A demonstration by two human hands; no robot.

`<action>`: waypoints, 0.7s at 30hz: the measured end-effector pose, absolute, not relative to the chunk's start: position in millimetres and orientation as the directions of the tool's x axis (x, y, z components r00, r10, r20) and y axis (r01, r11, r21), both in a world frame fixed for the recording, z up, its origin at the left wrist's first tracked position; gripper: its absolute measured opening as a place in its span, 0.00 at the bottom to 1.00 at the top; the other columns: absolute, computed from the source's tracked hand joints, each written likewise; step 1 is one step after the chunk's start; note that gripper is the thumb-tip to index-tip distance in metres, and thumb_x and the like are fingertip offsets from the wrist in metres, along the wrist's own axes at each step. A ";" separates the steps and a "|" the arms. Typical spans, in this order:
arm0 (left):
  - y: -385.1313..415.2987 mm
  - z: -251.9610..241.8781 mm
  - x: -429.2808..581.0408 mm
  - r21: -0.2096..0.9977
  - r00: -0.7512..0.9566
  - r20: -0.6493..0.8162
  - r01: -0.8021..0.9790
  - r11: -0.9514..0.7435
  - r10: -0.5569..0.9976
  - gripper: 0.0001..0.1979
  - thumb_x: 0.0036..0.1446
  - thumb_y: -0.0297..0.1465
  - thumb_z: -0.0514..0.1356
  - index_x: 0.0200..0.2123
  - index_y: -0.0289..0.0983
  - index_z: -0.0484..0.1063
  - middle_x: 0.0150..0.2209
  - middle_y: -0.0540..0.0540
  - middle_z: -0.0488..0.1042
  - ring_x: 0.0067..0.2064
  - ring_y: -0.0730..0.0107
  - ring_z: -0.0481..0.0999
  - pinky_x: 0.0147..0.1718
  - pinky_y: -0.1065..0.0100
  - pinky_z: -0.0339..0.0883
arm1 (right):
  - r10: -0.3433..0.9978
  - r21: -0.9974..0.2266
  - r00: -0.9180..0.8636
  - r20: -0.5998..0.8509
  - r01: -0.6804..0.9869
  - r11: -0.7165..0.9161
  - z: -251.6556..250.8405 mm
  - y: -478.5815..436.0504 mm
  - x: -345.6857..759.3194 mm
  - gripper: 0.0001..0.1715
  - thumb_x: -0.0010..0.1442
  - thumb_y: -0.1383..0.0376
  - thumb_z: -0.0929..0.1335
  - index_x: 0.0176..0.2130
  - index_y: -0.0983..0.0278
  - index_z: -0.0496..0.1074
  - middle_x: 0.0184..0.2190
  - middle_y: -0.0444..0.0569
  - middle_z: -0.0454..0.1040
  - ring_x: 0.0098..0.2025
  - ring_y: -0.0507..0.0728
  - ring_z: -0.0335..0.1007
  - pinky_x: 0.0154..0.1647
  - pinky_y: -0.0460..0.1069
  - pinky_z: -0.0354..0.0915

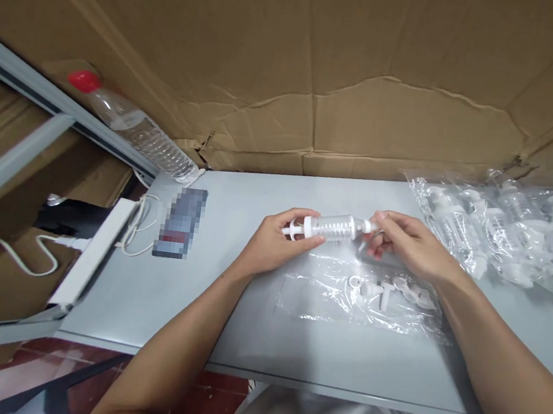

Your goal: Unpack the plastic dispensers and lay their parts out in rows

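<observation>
Both hands hold one clear plastic syringe-like tube [334,227] with white ends, lying level above the grey table [220,334]. My left hand [280,241] grips its left end, by the white plunger. The fingers of my right hand [405,244] pinch the white tip at its right end. Just below the hands a clear plastic bag [325,300] lies flat on the table. Several small white plastic parts [390,291] rest on the bag's right side.
A heap of clear bags with more white and clear parts [515,230] fills the table's right rear. At the left lie a phone [181,222], a white power strip with cables [94,248] and a water bottle with a red cap [135,126]. A cardboard wall [323,72] stands behind.
</observation>
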State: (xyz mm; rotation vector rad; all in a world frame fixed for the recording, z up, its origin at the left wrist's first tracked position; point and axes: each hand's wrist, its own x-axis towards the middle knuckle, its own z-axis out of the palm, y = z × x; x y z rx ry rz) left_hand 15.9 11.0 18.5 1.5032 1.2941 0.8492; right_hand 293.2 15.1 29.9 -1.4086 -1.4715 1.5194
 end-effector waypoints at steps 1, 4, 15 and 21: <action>10.1 18.6 16.9 0.950 0.199 -0.040 0.313 -0.025 0.979 0.24 0.51 0.43 0.76 0.50 0.42 0.83 0.38 0.48 0.78 0.33 0.72 0.73 0.34 0.70 0.70 | 0.917 -0.930 -0.244 -0.315 0.272 -0.247 30.0 14.7 292.4 0.36 0.65 0.33 0.66 0.31 0.61 0.73 0.27 0.49 0.76 0.28 0.54 0.71 0.32 0.52 0.65; 8.4 18.3 18.6 0.951 0.199 0.000 0.303 -0.062 0.980 0.24 0.49 0.40 0.77 0.50 0.43 0.83 0.40 0.48 0.79 0.33 0.72 0.73 0.35 0.69 0.71 | 0.899 -0.898 -0.230 -0.374 0.333 -0.288 29.8 13.4 290.1 0.41 0.66 0.32 0.62 0.22 0.61 0.66 0.18 0.44 0.64 0.20 0.50 0.58 0.24 0.50 0.55; 8.0 15.7 16.5 0.942 0.175 -0.023 0.335 -0.038 0.984 0.23 0.53 0.43 0.75 0.51 0.43 0.83 0.37 0.49 0.76 0.32 0.72 0.70 0.32 0.70 0.69 | 0.928 -0.930 -0.193 -0.318 0.253 -0.266 26.2 14.8 291.3 0.35 0.65 0.34 0.66 0.30 0.61 0.72 0.23 0.47 0.73 0.26 0.53 0.69 0.31 0.51 0.64; 9.4 16.8 15.5 0.928 0.180 -0.039 0.372 -0.031 0.983 0.21 0.56 0.46 0.73 0.49 0.43 0.83 0.35 0.49 0.74 0.32 0.72 0.69 0.32 0.70 0.68 | 0.897 -0.940 -0.308 -0.316 0.232 -0.251 28.6 13.8 291.4 0.34 0.66 0.35 0.67 0.29 0.60 0.69 0.25 0.44 0.71 0.25 0.50 0.64 0.29 0.50 0.61</action>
